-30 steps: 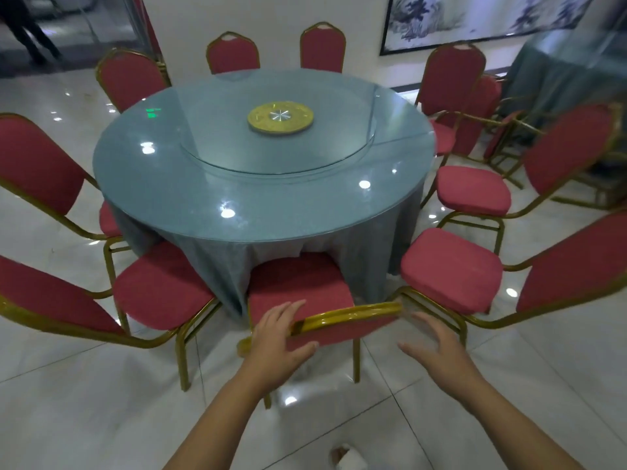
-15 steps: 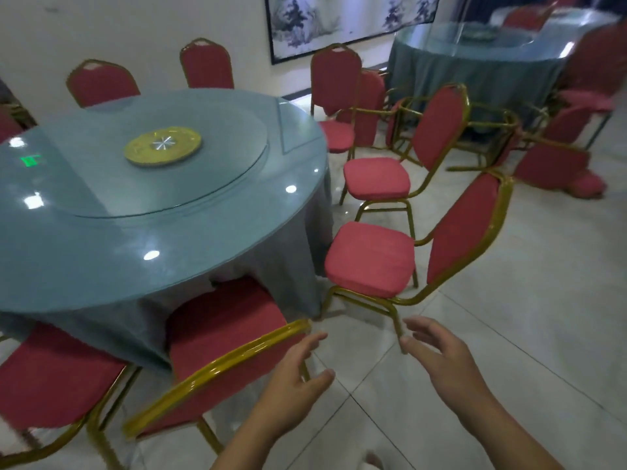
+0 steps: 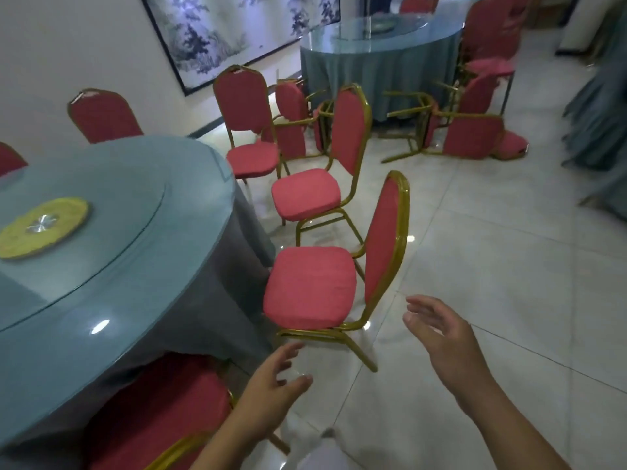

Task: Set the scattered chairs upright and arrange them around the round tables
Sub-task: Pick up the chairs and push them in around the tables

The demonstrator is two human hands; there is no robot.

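Both hands hang over the tiled floor point(image 3: 509, 266) with nothing in them. The left hand point(image 3: 271, 379) has its fingers loosely spread beside the seat of a tucked-in chair point(image 3: 159, 415) at the near round tabletop point(image 3: 101, 293). The right hand point(image 3: 444, 334) is open too, palm turned inward, just behind the nearest upright chair point(image 3: 310, 288). That red, gold-framed chair faces the draped tabletop, and a second chair point(image 3: 305, 195) and a third chair point(image 3: 249, 159) stand upright further along the rim. The third chair's backrest carries a small pale tag point(image 3: 237, 70), too small to read. A yellow disc point(image 3: 44, 227) lies at the centre of the glass turntable. Near the far round table point(image 3: 373, 45), a toppled chair point(image 3: 471, 135) lies on its side among other overturned gold frames. A landscape painting point(image 3: 237, 28) hangs on the wall, and no lettering on it can be made out.
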